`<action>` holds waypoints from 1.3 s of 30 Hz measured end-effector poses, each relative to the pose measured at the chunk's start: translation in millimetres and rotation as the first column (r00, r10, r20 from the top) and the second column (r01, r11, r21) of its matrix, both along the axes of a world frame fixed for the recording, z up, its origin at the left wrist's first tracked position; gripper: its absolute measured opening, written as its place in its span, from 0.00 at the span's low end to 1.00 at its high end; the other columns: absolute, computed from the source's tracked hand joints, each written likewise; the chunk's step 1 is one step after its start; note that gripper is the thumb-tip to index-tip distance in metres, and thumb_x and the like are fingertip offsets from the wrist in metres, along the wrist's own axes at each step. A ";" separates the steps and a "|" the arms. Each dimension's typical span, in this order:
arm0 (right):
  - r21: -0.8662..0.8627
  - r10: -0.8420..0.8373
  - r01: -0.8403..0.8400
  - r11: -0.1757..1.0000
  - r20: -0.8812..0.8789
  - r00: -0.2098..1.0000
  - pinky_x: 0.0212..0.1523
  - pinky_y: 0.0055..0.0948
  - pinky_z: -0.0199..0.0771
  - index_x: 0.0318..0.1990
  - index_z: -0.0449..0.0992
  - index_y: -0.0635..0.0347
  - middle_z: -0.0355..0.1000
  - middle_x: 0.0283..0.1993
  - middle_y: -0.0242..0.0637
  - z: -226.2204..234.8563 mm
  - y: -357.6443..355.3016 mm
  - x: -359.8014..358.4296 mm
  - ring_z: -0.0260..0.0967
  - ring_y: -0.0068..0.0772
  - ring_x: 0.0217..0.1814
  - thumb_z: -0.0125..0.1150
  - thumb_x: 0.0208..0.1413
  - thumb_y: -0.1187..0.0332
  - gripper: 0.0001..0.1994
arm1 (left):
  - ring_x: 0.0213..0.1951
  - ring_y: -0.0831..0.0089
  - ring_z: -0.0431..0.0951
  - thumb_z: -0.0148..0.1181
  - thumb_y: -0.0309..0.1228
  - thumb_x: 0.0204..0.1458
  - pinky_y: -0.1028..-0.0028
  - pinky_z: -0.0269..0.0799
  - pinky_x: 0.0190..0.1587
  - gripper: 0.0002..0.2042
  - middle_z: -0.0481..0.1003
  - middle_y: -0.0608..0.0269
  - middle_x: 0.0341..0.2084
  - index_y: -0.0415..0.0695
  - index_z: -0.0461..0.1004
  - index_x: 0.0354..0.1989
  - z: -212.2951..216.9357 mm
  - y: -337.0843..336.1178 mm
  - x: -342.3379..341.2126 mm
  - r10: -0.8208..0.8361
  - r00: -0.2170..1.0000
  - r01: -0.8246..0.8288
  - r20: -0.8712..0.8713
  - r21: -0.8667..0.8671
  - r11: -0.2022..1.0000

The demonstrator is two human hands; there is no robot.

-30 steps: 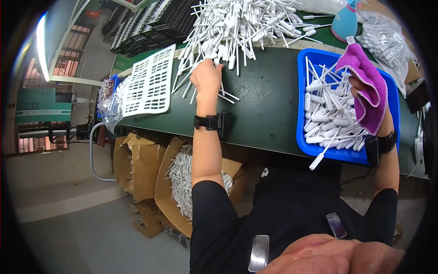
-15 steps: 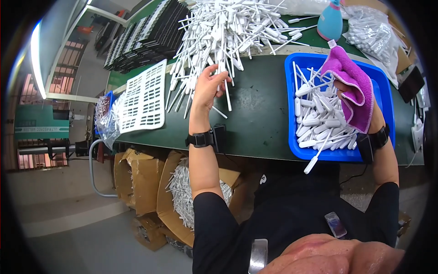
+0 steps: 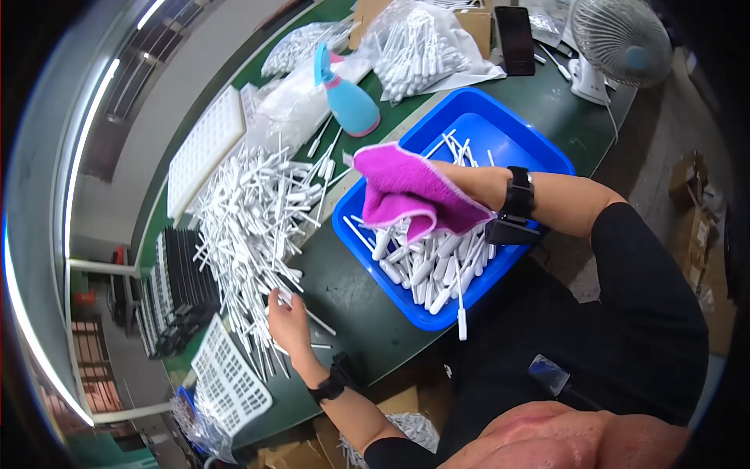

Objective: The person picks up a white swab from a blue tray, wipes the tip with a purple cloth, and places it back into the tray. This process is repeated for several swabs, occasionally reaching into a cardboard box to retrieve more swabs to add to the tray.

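My left hand (image 3: 290, 327) is at the near edge of a heap of white plastic sticks with thick ends (image 3: 254, 211). Its thumb and fingers are closed on a white plastic stick (image 3: 320, 321). My right hand (image 3: 470, 181) grips a purple cloth (image 3: 414, 191), which hides most of its fingers. The cloth hangs over a blue tray (image 3: 547, 144) on the right. More of the white sticks (image 3: 428, 273) lie inside the tray, below the cloth, and one sticks out over its near rim.
Beyond the heap stand a blue spray bottle (image 3: 351, 105) and a bag of white parts (image 3: 422, 55). A phone (image 3: 514, 43) and a fan (image 3: 617, 43) are at the far right. Black stacked trays (image 3: 183, 273) and white grid panels (image 3: 226, 375) sit left on the green table (image 3: 344, 293).
The view has turned toward the right, bringing the fan and phone into sight. The cloth in my right hand has moved to the tray's left side. My left hand stays at the heap's near edge.
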State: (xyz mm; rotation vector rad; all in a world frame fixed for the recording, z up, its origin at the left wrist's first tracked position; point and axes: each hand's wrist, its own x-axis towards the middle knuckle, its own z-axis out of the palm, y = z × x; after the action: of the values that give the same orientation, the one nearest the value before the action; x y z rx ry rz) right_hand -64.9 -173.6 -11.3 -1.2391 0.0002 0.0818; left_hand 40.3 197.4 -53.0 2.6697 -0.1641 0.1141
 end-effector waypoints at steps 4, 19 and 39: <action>0.295 0.211 -0.146 0.944 -0.204 0.956 0.41 0.25 0.74 0.51 0.71 0.59 0.73 0.45 0.35 20.1 3.2 -5.6 0.73 0.26 0.41 0.59 0.56 0.61 0.18 | 0.22 0.75 0.72 0.58 0.43 0.52 0.74 0.67 0.26 0.26 0.72 0.58 0.20 0.38 0.67 0.54 34.2 -33.3 -31.6 0.003 0.976 -0.119 0.217 0.522 0.845; -0.484 -0.447 0.859 0.168 0.739 0.504 0.59 0.29 0.62 0.58 0.64 0.64 0.69 0.54 0.41 56.6 -143.0 0.9 0.66 0.32 0.56 0.48 0.63 0.57 0.22 | 0.26 0.76 0.74 0.57 0.31 0.56 0.79 0.69 0.24 0.14 0.74 0.64 0.29 0.40 0.67 0.48 88.9 -130.9 -82.5 -0.450 0.867 -0.256 -0.212 -0.966 -0.039; -0.893 -0.824 0.411 -0.182 0.367 0.433 0.56 0.44 0.66 0.65 0.47 0.64 0.60 0.57 0.63 -65.6 -347.4 -32.2 0.62 0.61 0.58 0.70 0.34 0.49 0.52 | 0.12 0.86 0.59 0.58 0.36 0.56 0.84 0.50 0.13 0.07 0.65 0.76 0.15 0.48 0.69 0.33 78.2 -100.3 -69.5 -0.367 0.879 -0.302 -0.305 -0.951 0.067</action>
State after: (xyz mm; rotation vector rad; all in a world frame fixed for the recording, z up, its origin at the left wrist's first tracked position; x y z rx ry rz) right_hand -97.1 -521.0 -76.9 -2.3247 1.2931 -0.7965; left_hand -29.2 97.1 25.3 1.0995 0.0439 -0.3689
